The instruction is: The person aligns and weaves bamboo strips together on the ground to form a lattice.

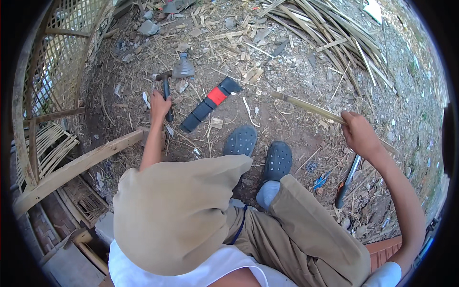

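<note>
View from the head camera, looking down on a seated person at work on littered bare ground [296,129]. The left hand [159,106] is closed in a firm grip around the dark handle of a hammer [166,91], whose head lies at the far end of the handle, just beside a grey plastic bottle top [183,67]. The right hand [359,134] is closed around a long bamboo strip [308,106], which runs from the hand toward the far left and ends above the ground near the centre of the scene; a short length also projects past the hand to the right. Between the two hands a black tool case with a red band [210,104] lies on the ground, tilted, just beyond the person's two dark perforated clogs [260,152]. A dark-bladed knife [348,179] lies on the ground to the right of the clogs, below the right forearm. A pile of split bamboo strips [325,28] lies at the far right, well apart from both hands. A woven bamboo lattice frame [62,62] stands at the left edge, with a pale wooden beam [81,165] slanting across its near side. Wood chips and shavings cover the ground around the tools.
</note>
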`<act>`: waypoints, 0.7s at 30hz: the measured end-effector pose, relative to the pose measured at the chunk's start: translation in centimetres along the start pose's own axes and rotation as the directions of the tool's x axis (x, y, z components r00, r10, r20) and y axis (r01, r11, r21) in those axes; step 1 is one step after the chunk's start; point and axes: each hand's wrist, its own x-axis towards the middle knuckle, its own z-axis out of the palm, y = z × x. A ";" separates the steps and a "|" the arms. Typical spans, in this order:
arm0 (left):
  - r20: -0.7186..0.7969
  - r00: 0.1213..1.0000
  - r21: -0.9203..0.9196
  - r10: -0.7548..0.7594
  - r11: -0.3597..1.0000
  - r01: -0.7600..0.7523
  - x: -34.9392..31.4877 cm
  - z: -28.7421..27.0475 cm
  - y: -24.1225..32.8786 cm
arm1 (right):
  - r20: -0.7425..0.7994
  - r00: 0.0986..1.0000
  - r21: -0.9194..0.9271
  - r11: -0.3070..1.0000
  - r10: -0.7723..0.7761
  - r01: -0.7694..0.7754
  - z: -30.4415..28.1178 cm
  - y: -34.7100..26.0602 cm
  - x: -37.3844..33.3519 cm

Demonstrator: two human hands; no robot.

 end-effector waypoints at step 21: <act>0.578 0.816 -0.384 -0.018 0.876 0.291 4.1 -14.0 2.6 | 0.194 0.919 0.769 0.529 0.344 -0.360 9.6 7.8 1.4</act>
